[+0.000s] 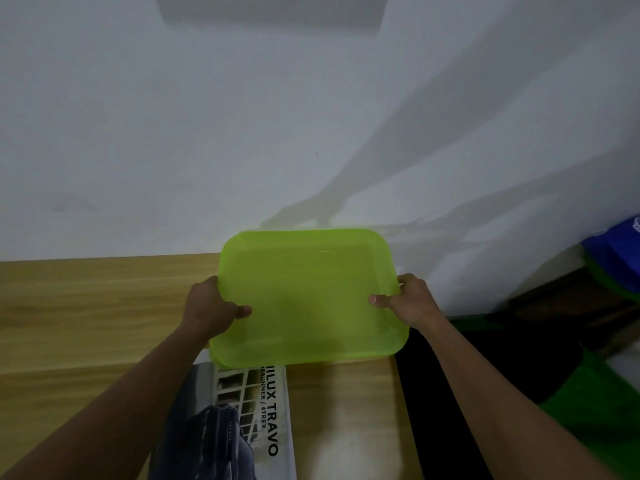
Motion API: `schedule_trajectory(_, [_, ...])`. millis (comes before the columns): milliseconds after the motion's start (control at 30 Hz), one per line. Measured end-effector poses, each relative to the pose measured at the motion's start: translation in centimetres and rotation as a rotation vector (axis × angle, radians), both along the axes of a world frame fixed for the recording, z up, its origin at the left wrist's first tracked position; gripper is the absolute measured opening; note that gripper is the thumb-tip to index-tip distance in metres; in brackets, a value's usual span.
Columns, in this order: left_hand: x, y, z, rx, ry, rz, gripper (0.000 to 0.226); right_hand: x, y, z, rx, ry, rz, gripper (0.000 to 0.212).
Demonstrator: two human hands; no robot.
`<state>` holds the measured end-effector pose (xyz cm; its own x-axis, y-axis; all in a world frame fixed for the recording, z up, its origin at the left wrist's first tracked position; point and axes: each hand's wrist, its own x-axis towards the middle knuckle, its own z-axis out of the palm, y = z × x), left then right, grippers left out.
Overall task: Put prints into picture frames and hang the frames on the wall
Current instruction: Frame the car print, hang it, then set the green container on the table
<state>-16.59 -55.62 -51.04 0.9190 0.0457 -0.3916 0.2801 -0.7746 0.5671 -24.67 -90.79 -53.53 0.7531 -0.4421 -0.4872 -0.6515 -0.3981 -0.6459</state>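
A translucent lime-green plastic tray (308, 268) is held up over the far part of the wooden table (86, 306), close to the white wall (207, 133). My left hand (211, 306) grips its left rim, thumb on top. My right hand (408, 301) grips its right rim the same way. Under the tray's near edge a printed car poster (242, 420) with black lettering lies flat on the table; its far end is hidden by the tray.
To the right of the table there is a dark gap with green (595, 420) and blue (620, 251) objects. A grey rectangle (270, 12) shows high up on the wall.
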Motion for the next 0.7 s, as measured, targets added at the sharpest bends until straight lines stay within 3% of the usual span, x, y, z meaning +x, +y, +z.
schedule_trajectory(100, [0.5, 0.3, -0.5, 0.042, 0.011, 0.026, 0.104, 0.7, 0.0, 0.6, -0.011, 0.033, 0.078, 0.107])
schedule_trajectory(167, [0.8, 0.4, -0.7, 0.079, 0.009, 0.035, 0.107, 1.4, -0.1, 1.0, -0.043, 0.064, 0.156, 0.108])
schedule_trajectory(433, [0.7, 0.6, -0.3, -0.114, 0.003, 0.114, 0.096, 2.0, -0.2, 0.6, -0.015, 0.049, 0.188, 0.112])
schedule_trajectory(700, [0.4, 0.6, -0.6, -0.190, -0.039, 0.101, 0.092, 1.4, 0.6, 0.8, 0.020, -0.005, 0.052, 0.110])
